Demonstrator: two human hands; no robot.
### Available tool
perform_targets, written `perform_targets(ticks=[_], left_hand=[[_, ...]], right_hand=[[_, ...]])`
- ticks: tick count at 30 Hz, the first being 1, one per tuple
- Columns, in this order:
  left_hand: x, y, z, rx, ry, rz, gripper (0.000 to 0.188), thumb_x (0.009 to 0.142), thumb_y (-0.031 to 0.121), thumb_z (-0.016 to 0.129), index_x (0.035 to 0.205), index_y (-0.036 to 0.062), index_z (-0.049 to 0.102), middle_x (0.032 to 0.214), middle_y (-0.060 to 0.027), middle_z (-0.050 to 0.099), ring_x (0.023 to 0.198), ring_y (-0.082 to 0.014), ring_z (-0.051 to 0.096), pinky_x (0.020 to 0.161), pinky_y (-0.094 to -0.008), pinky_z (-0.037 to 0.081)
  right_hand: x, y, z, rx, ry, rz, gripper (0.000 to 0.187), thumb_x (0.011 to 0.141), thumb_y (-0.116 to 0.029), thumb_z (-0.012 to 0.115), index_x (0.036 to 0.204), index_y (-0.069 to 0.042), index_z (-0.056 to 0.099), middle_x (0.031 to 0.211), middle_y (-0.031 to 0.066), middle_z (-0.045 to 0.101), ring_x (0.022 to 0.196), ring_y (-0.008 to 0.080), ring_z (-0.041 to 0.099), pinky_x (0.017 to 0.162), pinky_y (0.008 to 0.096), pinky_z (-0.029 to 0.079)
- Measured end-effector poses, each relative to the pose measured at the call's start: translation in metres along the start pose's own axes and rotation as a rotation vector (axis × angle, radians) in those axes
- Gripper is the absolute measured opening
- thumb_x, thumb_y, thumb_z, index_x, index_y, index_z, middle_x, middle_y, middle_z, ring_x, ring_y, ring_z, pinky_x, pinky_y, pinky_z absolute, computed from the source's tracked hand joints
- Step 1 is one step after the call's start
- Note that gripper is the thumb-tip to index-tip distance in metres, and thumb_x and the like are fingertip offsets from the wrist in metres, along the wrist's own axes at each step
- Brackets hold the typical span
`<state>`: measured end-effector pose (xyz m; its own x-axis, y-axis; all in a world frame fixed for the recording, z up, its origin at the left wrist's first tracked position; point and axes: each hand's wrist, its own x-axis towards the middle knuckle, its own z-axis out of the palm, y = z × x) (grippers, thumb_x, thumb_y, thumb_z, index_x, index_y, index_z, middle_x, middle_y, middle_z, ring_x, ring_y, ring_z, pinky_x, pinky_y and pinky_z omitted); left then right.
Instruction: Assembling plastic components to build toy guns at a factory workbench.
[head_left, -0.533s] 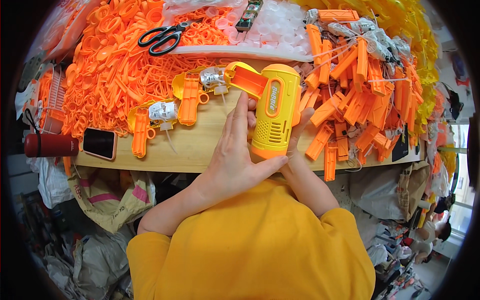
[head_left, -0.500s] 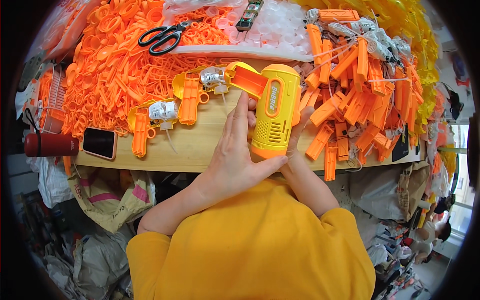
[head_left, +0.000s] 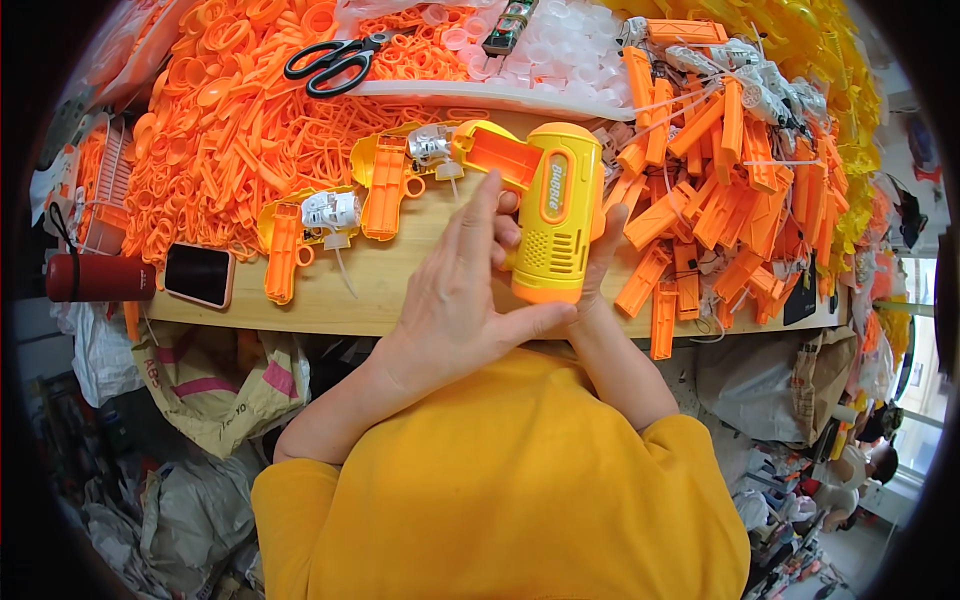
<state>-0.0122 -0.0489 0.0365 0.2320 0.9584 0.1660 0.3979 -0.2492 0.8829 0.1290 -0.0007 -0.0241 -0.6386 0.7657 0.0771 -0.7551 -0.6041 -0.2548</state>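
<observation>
A yellow and orange toy bubble gun [head_left: 575, 215] stands tilted slightly over the table, its rounded body upright and its open orange handle part pointing left. My left hand [head_left: 450, 260] is against its left side, fingers curled toward the handle and thumb stretched along its lower end. On the far right side, my right hand [head_left: 597, 265] grips the body; its other fingers are hidden behind the gun. To the left lie two half-assembled yellow shells, a nearer one [head_left: 285, 265] and a farther one [head_left: 385, 195], each with an orange handle insert and a white motor unit.
A big heap of orange parts [head_left: 215, 130] covers the left. Scissors [head_left: 335, 65] rest by a tray [head_left: 470, 95] of clear caps. Wired orange handle inserts [head_left: 700, 200] pile up on the right. A phone [head_left: 200, 275] and red flask [head_left: 100, 278] sit at the left edge.
The bubble gun has turned a little and become more upright in my hands. My left fingers have shifted slightly along its handle side. The view has moved slightly.
</observation>
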Motion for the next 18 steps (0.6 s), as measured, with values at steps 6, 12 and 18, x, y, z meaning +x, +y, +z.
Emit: perform_targets(ticks=[6, 12, 18], left_hand=[[0.005, -0.016, -0.001, -0.551, 0.023, -0.176, 0.106, 0.074, 0.044, 0.079, 0.145, -0.0047, 0.018, 0.135, -0.0187, 0.043, 0.124, -0.0239, 0.046, 0.101, -0.0363, 0.040], [-0.002, -0.018, -0.005, -0.694, -0.146, -0.092, 0.103, 0.072, 0.043, 0.080, 0.144, -0.0031, 0.023, 0.138, -0.0163, 0.040, 0.130, -0.0227, 0.039, 0.107, -0.0364, 0.033], [-0.006, -0.022, 0.008, -0.596, -0.022, -0.121, 0.102, 0.072, 0.042, 0.080, 0.144, -0.0017, 0.022, 0.138, -0.0162, 0.039, 0.130, -0.0244, 0.040, 0.107, -0.0383, 0.033]], right_hand=[[-0.009, 0.003, -0.002, -0.832, 0.183, -0.091, 0.090, 0.067, -0.059, 0.076, 0.129, -0.002, 0.044, 0.114, 0.0089, 0.057, 0.105, 0.0202, 0.057, 0.091, 0.0355, 0.048], [-0.023, 0.004, -0.004, -0.915, 0.111, -0.202, 0.084, 0.069, -0.040, 0.082, 0.131, 0.000, 0.041, 0.118, 0.0081, 0.056, 0.106, 0.0172, 0.057, 0.090, 0.0326, 0.048], [-0.025, 0.019, 0.001, -0.913, 0.265, -0.225, 0.078, 0.073, -0.038, 0.079, 0.130, 0.000, 0.042, 0.117, 0.0084, 0.056, 0.105, 0.0167, 0.056, 0.090, 0.0317, 0.047]])
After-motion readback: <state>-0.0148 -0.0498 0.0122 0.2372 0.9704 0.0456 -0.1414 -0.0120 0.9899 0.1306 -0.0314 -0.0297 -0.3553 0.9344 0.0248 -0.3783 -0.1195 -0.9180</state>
